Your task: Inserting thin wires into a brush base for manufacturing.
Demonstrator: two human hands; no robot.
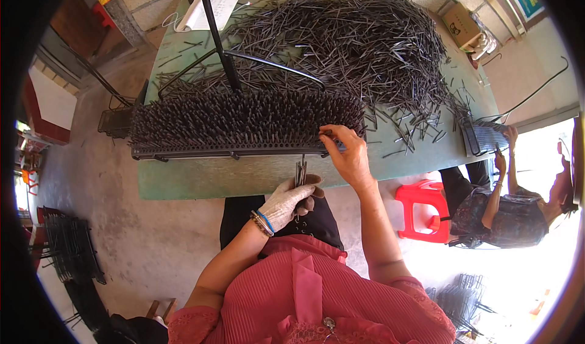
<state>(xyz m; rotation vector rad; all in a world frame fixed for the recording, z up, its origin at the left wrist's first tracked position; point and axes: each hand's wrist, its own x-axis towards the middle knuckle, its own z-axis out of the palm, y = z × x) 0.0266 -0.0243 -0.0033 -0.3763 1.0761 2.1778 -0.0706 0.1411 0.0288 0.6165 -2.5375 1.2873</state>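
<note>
A long black rack (201,153) with a row of holes along its front rim lies across the near side of the table. Thin dark sticks (244,117) stand upright in it, packed like bristles. My left hand (286,204), in a pale work glove, is closed around a small bundle of dark sticks (301,172) just in front of the table edge. Bare, my right hand (351,161) is at the rack's front right end, thumb and forefinger pinched on what looks like a dark stick, mostly hidden by the fingers.
Behind the rack, a big heap of loose dark sticks (378,45) covers the green table (177,188). A black pole (213,27) rises over the rack. Papers (210,12) lie at the back left. At right, another person (496,216) handles a similar rack (484,138) near a red stool (420,210).
</note>
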